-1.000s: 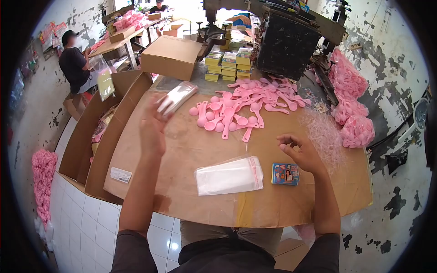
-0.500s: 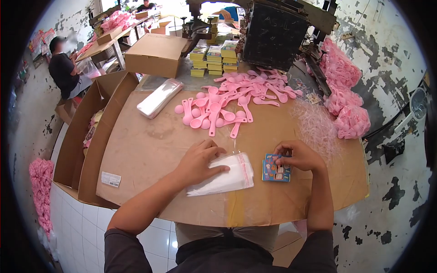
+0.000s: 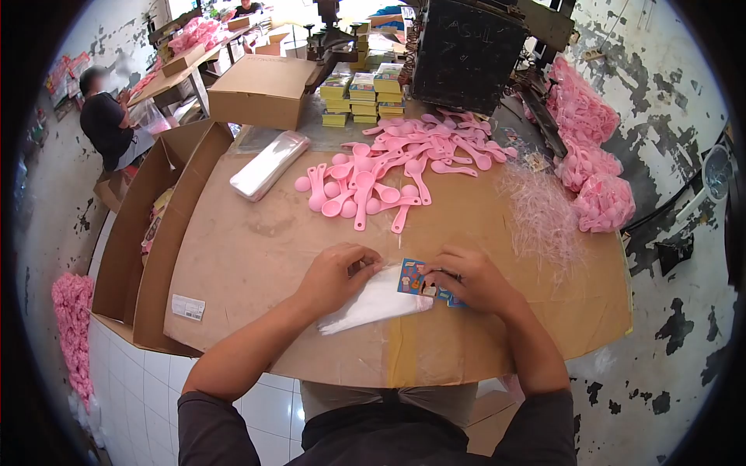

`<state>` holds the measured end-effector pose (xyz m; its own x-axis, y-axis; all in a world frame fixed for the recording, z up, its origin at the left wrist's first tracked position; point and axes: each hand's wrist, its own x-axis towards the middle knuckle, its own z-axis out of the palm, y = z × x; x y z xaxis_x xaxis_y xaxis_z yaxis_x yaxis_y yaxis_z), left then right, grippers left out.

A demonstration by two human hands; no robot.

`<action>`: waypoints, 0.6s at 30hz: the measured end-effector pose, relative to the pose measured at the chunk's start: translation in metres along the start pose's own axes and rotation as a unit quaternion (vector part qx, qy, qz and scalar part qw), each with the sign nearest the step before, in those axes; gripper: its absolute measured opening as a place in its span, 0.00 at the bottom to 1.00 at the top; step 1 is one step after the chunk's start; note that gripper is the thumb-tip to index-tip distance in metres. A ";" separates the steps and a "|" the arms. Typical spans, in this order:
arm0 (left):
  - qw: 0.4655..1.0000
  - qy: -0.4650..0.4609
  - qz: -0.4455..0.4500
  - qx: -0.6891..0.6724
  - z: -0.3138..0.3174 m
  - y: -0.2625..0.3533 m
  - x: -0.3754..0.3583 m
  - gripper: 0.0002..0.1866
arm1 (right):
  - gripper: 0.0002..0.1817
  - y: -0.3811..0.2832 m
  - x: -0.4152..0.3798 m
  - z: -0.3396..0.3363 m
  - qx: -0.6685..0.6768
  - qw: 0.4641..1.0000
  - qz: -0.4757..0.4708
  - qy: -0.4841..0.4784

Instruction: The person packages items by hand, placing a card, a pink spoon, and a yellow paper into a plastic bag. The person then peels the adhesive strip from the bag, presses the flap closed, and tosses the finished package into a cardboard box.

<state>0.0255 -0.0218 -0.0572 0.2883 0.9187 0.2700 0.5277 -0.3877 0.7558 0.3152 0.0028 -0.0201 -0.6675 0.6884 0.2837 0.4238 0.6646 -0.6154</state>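
Note:
My right hand grips a blue printed card, its fingers closed over the right end. The card's left end lies over the mouth of a stack of clear plastic bags. My left hand is closed in a pinch at the upper edge of the top plastic bag, near the card. Part of another blue card shows beneath my right hand; the rest of it is hidden.
Pink plastic spoons lie heaped beyond my hands. A bundle of clear bags is at left, beside an open carton. Stacked cards, a closed box and a black machine stand behind. A person sits far left.
My right hand has moved left, bringing a blue card from the small pile to the bags' mouth. My left hand has gone from lying on the bags to pinching their upper edge.

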 end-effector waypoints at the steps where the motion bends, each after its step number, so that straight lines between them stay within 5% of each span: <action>1: 1.000 0.008 -0.010 -0.010 -0.002 0.006 0.000 0.11 | 0.09 0.004 -0.001 0.006 -0.011 1.000 -0.003 -0.004; 8: 0.997 0.026 -0.039 -0.065 -0.004 0.000 0.000 0.09 | 0.12 0.009 -0.004 0.005 -0.101 0.994 -0.040 -0.003; 11: 0.990 0.087 0.059 -0.093 -0.003 -0.007 0.002 0.09 | 0.11 0.007 -0.002 0.005 -0.135 0.990 -0.051 -0.004; 14: 0.970 0.010 -0.089 -0.227 -0.012 0.001 -0.001 0.07 | 0.12 0.005 -0.002 0.005 -0.134 0.990 -0.047 -0.004; 18: 0.959 0.026 -0.089 -0.269 -0.005 0.003 -0.001 0.05 | 0.12 0.003 -0.002 -0.003 -0.089 0.996 -0.028 0.000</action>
<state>0.0224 -0.0230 -0.0518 0.1841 0.9746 0.1273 0.0721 -0.1426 0.9871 0.3195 0.0044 -0.0206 -0.6931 0.6484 0.3149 0.4871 0.7433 -0.4585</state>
